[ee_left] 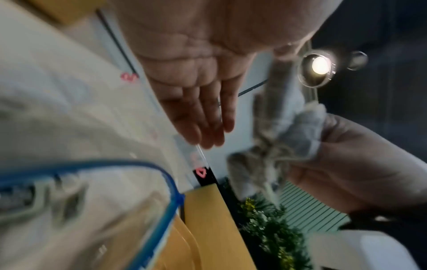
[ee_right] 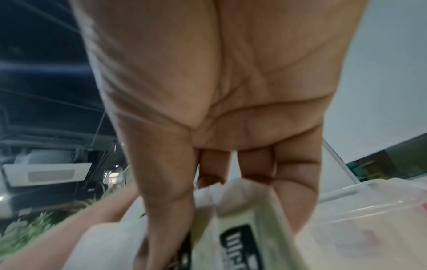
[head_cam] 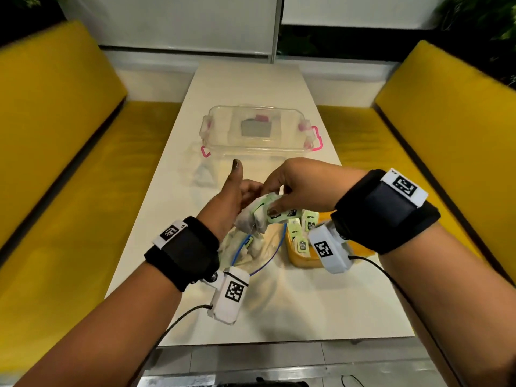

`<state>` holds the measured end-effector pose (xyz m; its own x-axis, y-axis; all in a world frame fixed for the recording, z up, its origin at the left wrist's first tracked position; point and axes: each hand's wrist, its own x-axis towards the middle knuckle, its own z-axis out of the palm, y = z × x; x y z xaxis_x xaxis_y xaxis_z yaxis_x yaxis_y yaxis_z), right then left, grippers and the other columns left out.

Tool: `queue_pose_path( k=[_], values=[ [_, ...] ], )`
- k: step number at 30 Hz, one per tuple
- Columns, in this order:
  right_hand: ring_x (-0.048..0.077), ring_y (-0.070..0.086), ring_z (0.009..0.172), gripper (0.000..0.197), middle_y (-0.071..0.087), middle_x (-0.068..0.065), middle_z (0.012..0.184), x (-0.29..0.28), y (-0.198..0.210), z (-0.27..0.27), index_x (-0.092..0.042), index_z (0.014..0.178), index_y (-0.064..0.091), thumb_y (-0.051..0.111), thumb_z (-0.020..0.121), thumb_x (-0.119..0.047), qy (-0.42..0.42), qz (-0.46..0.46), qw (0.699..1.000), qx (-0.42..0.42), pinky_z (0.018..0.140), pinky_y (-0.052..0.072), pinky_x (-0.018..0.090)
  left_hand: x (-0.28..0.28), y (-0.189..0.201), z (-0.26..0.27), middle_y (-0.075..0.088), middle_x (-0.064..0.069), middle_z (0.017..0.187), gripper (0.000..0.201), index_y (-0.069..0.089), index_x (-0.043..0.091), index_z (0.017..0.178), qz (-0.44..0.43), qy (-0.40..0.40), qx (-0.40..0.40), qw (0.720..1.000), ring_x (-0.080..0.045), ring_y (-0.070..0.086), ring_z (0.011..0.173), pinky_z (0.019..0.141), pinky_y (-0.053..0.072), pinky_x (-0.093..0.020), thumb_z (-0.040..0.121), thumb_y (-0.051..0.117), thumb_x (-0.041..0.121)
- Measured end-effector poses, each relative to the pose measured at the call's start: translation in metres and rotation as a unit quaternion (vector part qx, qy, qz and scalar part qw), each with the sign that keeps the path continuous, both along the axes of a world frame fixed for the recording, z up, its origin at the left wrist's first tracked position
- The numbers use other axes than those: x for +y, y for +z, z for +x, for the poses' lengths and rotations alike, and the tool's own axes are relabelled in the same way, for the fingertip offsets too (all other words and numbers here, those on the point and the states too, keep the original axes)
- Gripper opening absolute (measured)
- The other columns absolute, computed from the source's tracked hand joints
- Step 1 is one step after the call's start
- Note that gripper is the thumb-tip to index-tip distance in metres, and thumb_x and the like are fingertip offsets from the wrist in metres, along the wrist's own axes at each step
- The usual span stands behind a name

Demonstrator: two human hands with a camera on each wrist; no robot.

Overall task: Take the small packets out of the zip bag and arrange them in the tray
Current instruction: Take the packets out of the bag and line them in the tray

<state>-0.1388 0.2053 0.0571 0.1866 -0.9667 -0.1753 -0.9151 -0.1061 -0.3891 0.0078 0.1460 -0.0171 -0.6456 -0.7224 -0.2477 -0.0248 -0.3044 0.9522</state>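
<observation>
My right hand pinches a bunch of small white packets with green tags, held up above the clear zip bag, which lies crumpled on the table with its blue zip line showing. My left hand is just left of the bunch, thumb up and fingers straight. In the left wrist view the left hand holds nothing, with the bunch to its right. The yellow tray sits right of the bag, under my right wrist, with several green-tagged packets in it. A green tag fills the right wrist view.
A clear plastic box with pink latches stands farther back on the white table. Yellow benches run along both sides. The table's near edge is close to my forearms.
</observation>
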Motion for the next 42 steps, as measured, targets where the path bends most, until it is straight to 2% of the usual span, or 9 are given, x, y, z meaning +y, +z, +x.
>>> queue_pose_path(
  k=[5,10,13,16,19,26,35,38,42],
  values=[
    [0.01,0.056,0.067,0.019,0.066,-0.003,0.083,-0.009,-0.01,0.0,-0.017,0.096,0.07,0.072,0.079,-0.024,-0.022,-0.036,0.998,0.048,0.061,0.045,0.024,0.008,-0.007,-0.004,0.071,-0.006,0.103,0.057,0.065,0.027,0.105,0.095,-0.103,0.035,0.99,-0.027,0.069,0.088,0.07,0.053,-0.035,0.078,0.043,0.071],
    [0.013,0.057,0.079,0.029,0.063,-0.004,0.093,-0.009,-0.03,-0.01,-0.023,0.104,0.065,0.071,0.076,-0.018,-0.069,-0.099,0.993,-0.004,0.069,0.047,0.025,0.014,-0.013,-0.006,0.073,-0.006,0.093,0.016,0.062,0.02,0.107,0.075,-0.055,0.042,0.995,-0.018,0.069,0.077,0.057,0.052,-0.025,0.094,0.053,0.021],
    [0.007,0.054,0.066,0.036,0.06,-0.007,0.091,-0.004,-0.036,-0.018,-0.026,0.108,0.061,0.077,0.076,-0.023,-0.133,-0.107,0.981,-0.093,0.064,0.044,0.018,0.014,-0.019,-0.006,0.071,-0.009,0.092,0.02,0.061,0.012,0.11,0.08,-0.026,0.052,0.995,-0.015,0.068,0.069,0.053,0.051,-0.022,0.096,0.051,0.02],
    [0.008,0.063,0.057,0.029,0.067,-0.004,0.078,0.002,-0.041,-0.026,-0.019,0.103,0.061,0.076,0.079,-0.024,-0.2,-0.089,0.958,-0.186,0.06,0.052,0.024,0.012,-0.022,-0.007,0.068,-0.016,0.097,0.021,0.06,0.006,0.111,0.094,0.019,0.075,0.993,-0.015,0.068,0.067,0.055,0.054,-0.022,0.096,0.051,0.017],
    [0.007,0.066,0.056,0.016,0.071,0.003,0.069,0.006,-0.048,-0.028,-0.009,0.092,0.064,0.073,0.083,-0.018,-0.213,-0.072,0.951,-0.212,0.055,0.053,0.022,0.012,-0.023,-0.01,0.068,-0.014,0.095,0.023,0.06,0.005,0.113,0.085,0.032,0.082,0.992,-0.016,0.069,0.069,0.056,0.056,-0.023,0.097,0.05,0.016],
    [0.006,0.067,0.062,0.007,0.067,-0.003,0.073,0.008,-0.045,-0.031,-0.013,0.09,0.068,0.061,0.091,-0.013,-0.23,-0.133,0.931,-0.25,0.055,0.049,0.015,0.016,-0.024,-0.015,0.072,0.0,0.083,0.018,0.064,0.013,0.1,0.07,0.015,0.062,0.995,-0.015,0.07,0.076,0.056,0.053,-0.021,0.098,0.048,0.022],
    [0.023,0.071,0.07,0.01,0.072,0.012,0.084,0.0,-0.015,-0.041,-0.016,0.085,0.055,0.052,0.094,-0.013,-0.243,-0.134,0.933,-0.229,0.067,0.058,0.042,0.013,-0.029,-0.015,0.066,-0.013,0.095,0.019,0.052,0.019,0.112,0.046,0.03,0.07,0.996,-0.024,0.072,0.086,0.066,0.055,-0.023,0.096,0.049,0.009],
    [0.018,0.071,0.07,0.008,0.073,0.005,0.082,0.0,-0.007,-0.042,-0.018,0.091,0.06,0.053,0.094,-0.015,-0.206,-0.111,0.959,-0.159,0.065,0.059,0.035,0.009,-0.028,-0.016,0.062,-0.01,0.098,0.044,0.039,0.036,0.123,-0.033,0.042,0.051,0.997,-0.023,0.072,0.08,0.063,0.052,-0.023,0.096,0.049,0.004],
    [0.015,0.069,0.068,0.014,0.072,0.001,0.08,0.001,-0.005,-0.041,-0.019,0.099,0.07,0.06,0.091,-0.014,-0.164,-0.104,0.975,-0.105,0.06,0.052,0.018,0.007,-0.025,-0.015,0.062,-0.003,0.1,0.018,0.054,0.019,0.104,-0.095,0.003,0.044,0.995,-0.023,0.071,0.073,0.056,0.045,-0.025,0.096,0.049,0.004]
  ],
)
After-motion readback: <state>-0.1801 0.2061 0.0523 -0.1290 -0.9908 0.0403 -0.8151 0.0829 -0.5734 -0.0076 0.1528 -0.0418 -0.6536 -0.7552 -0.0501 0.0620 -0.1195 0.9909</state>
